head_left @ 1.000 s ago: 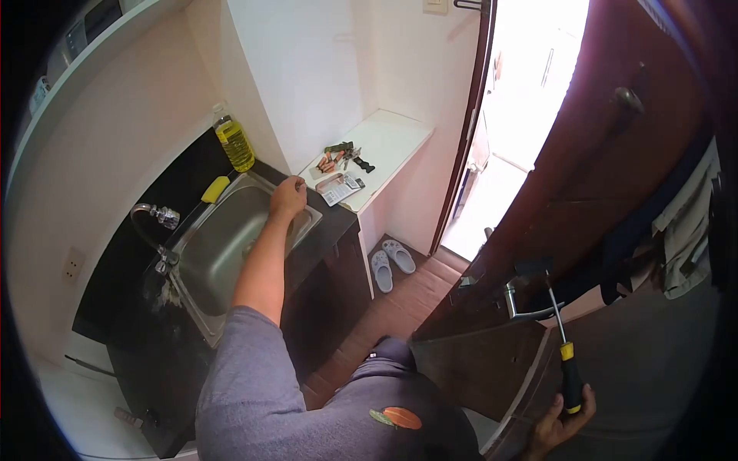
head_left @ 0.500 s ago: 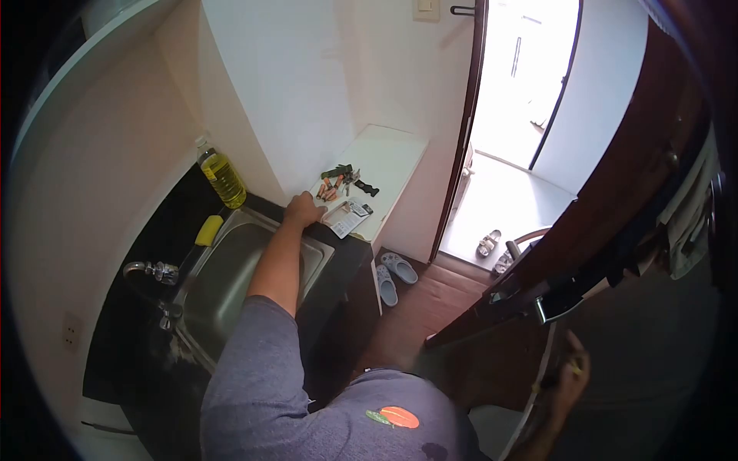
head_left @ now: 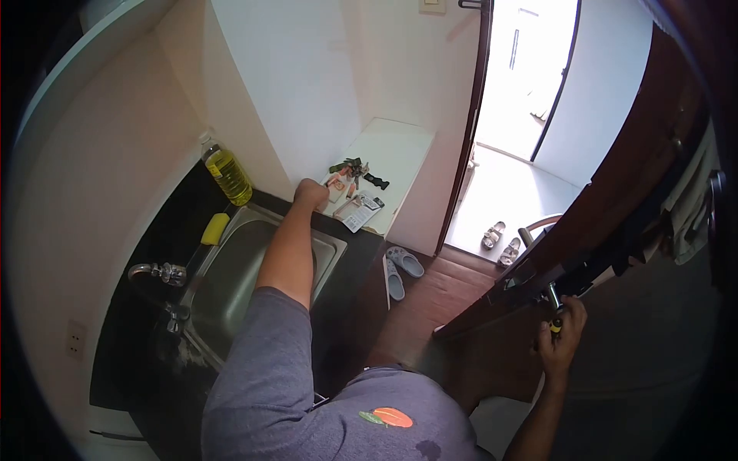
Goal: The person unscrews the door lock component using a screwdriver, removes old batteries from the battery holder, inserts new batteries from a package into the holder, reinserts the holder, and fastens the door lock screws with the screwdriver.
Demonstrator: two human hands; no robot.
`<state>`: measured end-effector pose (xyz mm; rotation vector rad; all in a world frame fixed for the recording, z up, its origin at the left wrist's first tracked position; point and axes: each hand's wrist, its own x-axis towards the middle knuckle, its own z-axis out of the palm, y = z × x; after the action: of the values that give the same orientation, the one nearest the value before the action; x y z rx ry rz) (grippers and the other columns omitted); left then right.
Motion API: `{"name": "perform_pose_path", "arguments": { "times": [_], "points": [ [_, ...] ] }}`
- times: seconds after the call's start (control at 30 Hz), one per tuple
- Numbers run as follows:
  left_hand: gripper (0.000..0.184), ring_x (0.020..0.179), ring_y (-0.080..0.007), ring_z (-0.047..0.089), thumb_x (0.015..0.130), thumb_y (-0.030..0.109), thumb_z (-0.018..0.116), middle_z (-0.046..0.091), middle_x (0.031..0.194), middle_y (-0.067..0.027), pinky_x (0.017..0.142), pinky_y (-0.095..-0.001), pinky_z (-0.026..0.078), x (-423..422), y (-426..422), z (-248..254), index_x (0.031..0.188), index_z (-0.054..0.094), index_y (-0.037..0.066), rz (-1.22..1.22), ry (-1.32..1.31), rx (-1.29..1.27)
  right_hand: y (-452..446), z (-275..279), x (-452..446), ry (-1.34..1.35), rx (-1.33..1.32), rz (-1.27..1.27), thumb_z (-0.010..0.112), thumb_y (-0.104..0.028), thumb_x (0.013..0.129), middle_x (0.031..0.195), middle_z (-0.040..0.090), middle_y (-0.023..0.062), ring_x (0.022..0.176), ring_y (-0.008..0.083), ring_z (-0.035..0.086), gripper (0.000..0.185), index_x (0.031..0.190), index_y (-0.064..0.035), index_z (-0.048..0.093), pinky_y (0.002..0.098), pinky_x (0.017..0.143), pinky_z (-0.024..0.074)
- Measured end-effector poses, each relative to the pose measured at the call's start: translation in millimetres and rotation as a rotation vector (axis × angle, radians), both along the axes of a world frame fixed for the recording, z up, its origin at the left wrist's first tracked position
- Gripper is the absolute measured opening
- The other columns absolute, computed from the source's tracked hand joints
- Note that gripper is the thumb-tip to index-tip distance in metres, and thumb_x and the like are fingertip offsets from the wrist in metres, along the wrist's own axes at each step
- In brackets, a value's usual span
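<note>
Yellow-and-black screwdriver: held by its grip in the right hand, well to the right of the white rectangular counter, which is taken as landmark; its shaft cannot be made out.
Step in hand: judged to be a two-sided one, with the screwdriver kept at the door side while the left hand is placed at the counter's near left end.
Next move: a steady grip on the screwdriver is judged to be called for, with care against knocking the small items on the counter if the left hand is drawn back.
Left arm: extended forward from a short grey sleeve, carried over the stainless-steel sink, which is set to the near left of the counter.
Left fingers: curled and turned from view; whether anything is held cannot be told.
Right arm: raised from the lower edge of view, forearm upright, hand turned fingers-up.
Right fingers: wrapped around the screwdriver's grip, just beside the silver metal lever handle of the dark brown wooden door, right of the counter; contact with the lever cannot be confirmed.
Counter items: a clear-and-grey printed blister pack is laid on the counter's near end; a black plastic buckle strap is found beyond it.
</note>
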<state>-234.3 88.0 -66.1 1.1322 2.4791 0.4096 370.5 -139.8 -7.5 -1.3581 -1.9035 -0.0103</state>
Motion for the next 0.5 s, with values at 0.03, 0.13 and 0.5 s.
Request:
{"name": "perform_pose_path", "arguments": {
  "times": [0.03,0.13,0.5],
  "points": [
    [0.041,0.105,-0.0329,0.065,0.074,0.03,0.075,0.067,0.116,-0.0182,0.09,-0.0406,0.052,-5.1,5.6,-2.3,0.102,0.07,0.001,0.064,-0.052,0.054,1.0,-1.6,0.6,0.001,0.001,-0.001,0.061,-0.015,0.076,0.124,0.051,0.019,0.123,0.0415,0.043,0.022,0.088,0.0017,0.052,0.052,0.106,0.0326],
    [0.036,0.105,-0.0335,0.065,0.075,0.024,0.074,0.067,0.112,-0.0189,0.089,-0.0422,0.053,1.3,6.8,5.6,0.101,0.069,0.001,-0.037,0.151,0.092,3.7,-6.1,5.1,-0.026,0.017,-0.012,0.062,-0.015,0.075,0.123,0.051,0.0193,0.123,0.0412,0.043,0.024,0.089,0.0021,0.052,0.0507,0.104,0.0344],
    [0.024,0.107,-0.0342,0.064,0.087,0.018,0.058,0.066,0.112,-0.0183,0.088,-0.0457,0.052,41.0,-73.8,66.7,0.107,0.065,0.006,-0.089,0.472,0.041,8.4,-13.3,11.7,-0.023,0.058,-0.006,0.065,-0.019,0.075,0.119,0.051,0.0201,0.119,0.0407,0.042,0.026,0.086,0.0008,0.051,0.0521,0.103,0.0322]
  ]
}}
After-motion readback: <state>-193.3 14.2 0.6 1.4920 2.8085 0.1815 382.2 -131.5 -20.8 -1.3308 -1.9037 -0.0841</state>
